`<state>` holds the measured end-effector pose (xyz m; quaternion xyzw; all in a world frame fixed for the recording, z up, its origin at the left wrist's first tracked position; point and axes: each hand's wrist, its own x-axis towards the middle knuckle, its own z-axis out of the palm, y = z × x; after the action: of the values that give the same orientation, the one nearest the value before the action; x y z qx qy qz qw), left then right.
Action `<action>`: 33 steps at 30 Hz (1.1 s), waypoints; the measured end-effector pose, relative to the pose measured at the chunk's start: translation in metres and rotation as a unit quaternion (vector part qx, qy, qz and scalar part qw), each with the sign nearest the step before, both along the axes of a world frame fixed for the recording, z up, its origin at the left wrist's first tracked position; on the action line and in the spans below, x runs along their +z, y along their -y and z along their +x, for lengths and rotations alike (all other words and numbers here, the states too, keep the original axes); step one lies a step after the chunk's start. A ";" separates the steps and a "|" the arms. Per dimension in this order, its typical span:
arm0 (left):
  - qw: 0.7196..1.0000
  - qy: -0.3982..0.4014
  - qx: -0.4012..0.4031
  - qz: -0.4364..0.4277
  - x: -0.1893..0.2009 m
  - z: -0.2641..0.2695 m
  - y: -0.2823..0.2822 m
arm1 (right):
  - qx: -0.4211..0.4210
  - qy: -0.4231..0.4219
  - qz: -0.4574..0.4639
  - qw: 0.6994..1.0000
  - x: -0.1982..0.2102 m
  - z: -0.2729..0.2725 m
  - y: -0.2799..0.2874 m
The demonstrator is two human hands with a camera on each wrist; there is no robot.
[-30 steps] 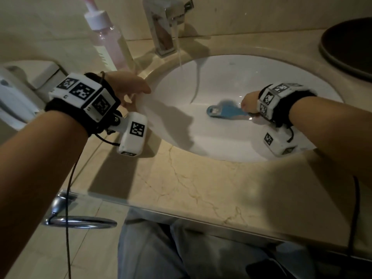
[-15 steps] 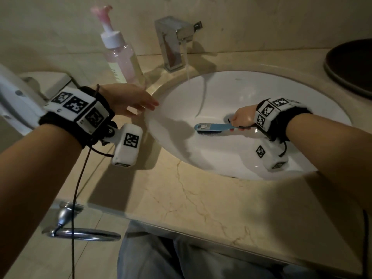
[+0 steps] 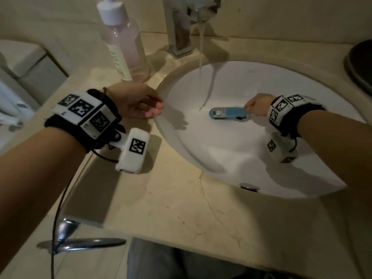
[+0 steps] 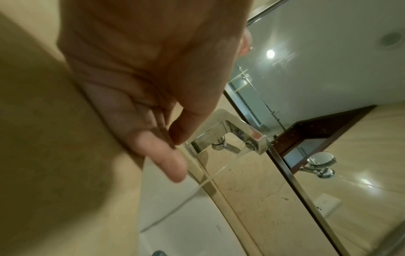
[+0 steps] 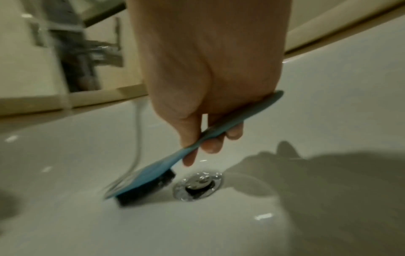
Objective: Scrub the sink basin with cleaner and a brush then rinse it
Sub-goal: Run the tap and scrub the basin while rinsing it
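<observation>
Right hand grips brush, bristles down at basin centre, drain at its 3 o'clock. Left hand relaxed, empty, at rim's 9 o'clock. Advise firm overlapping strokes under running water.

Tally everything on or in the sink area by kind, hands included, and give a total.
Hands: 2, left and right
Scrub brush: 1
Pump bottle: 1
Faucet: 1
Sink basin: 1
Drain: 1
Total: 7

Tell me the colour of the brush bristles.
Black, under a blue back; the brush shows best in the right wrist view.
</observation>
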<state>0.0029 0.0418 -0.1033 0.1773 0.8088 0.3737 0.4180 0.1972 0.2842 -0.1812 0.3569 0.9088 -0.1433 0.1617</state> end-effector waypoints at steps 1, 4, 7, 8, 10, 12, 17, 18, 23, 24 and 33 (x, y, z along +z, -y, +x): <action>1.000 0.004 0.010 0.007 -0.002 0.000 0.000 | -0.017 -0.009 -0.007 1.000 0.002 0.004 -0.004; 0.999 0.018 0.035 0.018 -0.003 0.001 -0.001 | -0.031 -0.040 -0.124 0.991 0.013 0.018 -0.001; 0.998 0.040 0.052 0.011 0.000 0.001 -0.001 | 0.086 0.047 -0.249 0.963 0.020 0.027 0.019; 0.997 0.046 0.058 0.006 0.001 0.002 -0.001 | 0.115 0.101 -0.266 0.952 0.017 0.029 0.026; 0.996 0.058 0.072 -0.006 0.004 0.002 -0.003 | 0.111 0.158 -0.288 0.938 0.010 0.030 0.031; 0.994 0.065 0.085 -0.021 0.009 0.003 -0.007 | 0.084 0.152 -0.275 0.946 0.005 0.034 0.026; 0.990 0.073 0.105 -0.053 0.013 0.005 -0.014 | -0.103 -0.002 -0.153 0.983 -0.008 0.041 0.012; 0.990 0.074 0.108 -0.055 0.013 0.005 -0.015 | -0.121 -0.035 -0.141 0.982 -0.008 0.042 0.012; 0.989 0.059 0.120 -0.068 0.010 0.005 -0.019 | 0.073 0.108 -0.301 0.945 0.008 0.043 0.030; 0.988 0.059 0.122 -0.069 0.009 0.004 -0.019 | 0.095 0.124 -0.322 0.934 0.007 0.043 0.037; 0.985 0.062 0.148 -0.060 0.007 0.001 -0.020 | -0.043 0.097 -0.196 0.975 0.016 0.047 0.017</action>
<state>0.0041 0.0618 -0.0966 0.0068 0.8197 0.3920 0.4176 0.2439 0.2674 -0.1653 0.3695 0.8266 -0.2905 0.3096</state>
